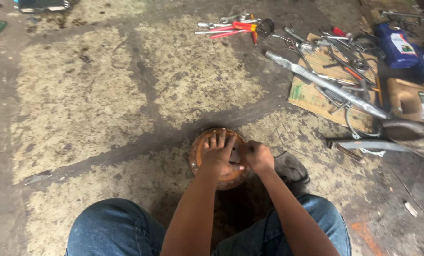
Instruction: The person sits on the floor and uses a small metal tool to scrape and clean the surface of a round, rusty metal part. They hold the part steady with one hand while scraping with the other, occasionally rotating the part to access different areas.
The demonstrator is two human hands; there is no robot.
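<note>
We find a rusty round drum [221, 178] standing on the stained concrete floor [88, 109], near its bottom edge, between the person's knees. The left hand [217, 155] lies flat on the drum, fingers spread, grasping nothing. The right hand [258, 156] is clenched at the drum's right rim; what it grips we cannot tell. Tools on cardboard [311, 95] lie toward the floor's top right corner.

Rust-orange round drum [207, 142], red-handled pliers [233, 29]
</note>
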